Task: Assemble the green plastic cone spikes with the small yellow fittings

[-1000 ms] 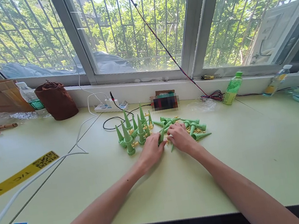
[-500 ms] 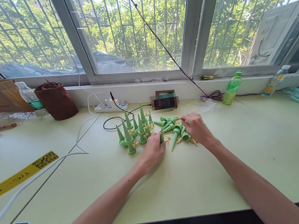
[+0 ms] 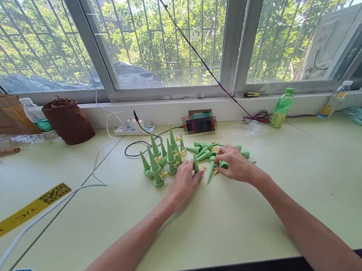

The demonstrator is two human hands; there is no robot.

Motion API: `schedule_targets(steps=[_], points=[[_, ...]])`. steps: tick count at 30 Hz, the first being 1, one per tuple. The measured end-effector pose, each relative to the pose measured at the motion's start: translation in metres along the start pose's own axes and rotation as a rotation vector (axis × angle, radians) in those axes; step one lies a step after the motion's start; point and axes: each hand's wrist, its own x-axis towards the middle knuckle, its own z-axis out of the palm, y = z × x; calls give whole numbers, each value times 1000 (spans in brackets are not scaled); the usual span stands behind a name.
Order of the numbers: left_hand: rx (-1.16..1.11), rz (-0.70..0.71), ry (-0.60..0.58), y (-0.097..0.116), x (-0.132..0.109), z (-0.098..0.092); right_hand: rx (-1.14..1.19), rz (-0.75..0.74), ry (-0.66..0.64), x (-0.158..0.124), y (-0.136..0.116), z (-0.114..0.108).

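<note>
My left hand [image 3: 185, 177] is closed around a green plant watering spike [image 3: 195, 164] that stands point up on the table. To the left of it are several upright green watering spikes [image 3: 155, 169] with small yellow valves at their sides. My right hand [image 3: 235, 163] is at a loose pile on the right, its thumb and fingers curled around a green spike part [image 3: 222, 164]; the fingers partly hide it. Just beside those fingertips lies another green spike [image 3: 210, 170], tip toward me. More spikes [image 3: 204, 153] and small yellow valves lie in the pile.
Behind the pile stands a small box [image 3: 199, 122], partly blurred. A power strip [image 3: 135, 129] with cables sits near the window wall. A brown pouch [image 3: 68, 121] is at the back left, a green bottle [image 3: 281, 108] at the back right. A white cable [image 3: 95, 172] crosses the left side.
My right hand has moved down and slightly left, from above the pile onto a green part at its near side. My left hand stays on the upright watering spike.
</note>
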Motion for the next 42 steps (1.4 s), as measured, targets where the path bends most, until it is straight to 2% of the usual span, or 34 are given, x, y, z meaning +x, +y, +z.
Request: schedule_targets(steps=[5, 18, 33, 42], points=[[-21, 2, 31, 6, 0, -4, -43, 14, -50, 0, -3, 0], [26, 57, -7, 2, 1, -2, -82, 49, -134, 3, -7, 9], [-12, 36, 43, 5, 2, -2, -68, 52, -156, 0, -10, 5], [-61, 31, 42, 4, 3, 0, -29, 8, -91, 0, -10, 7]])
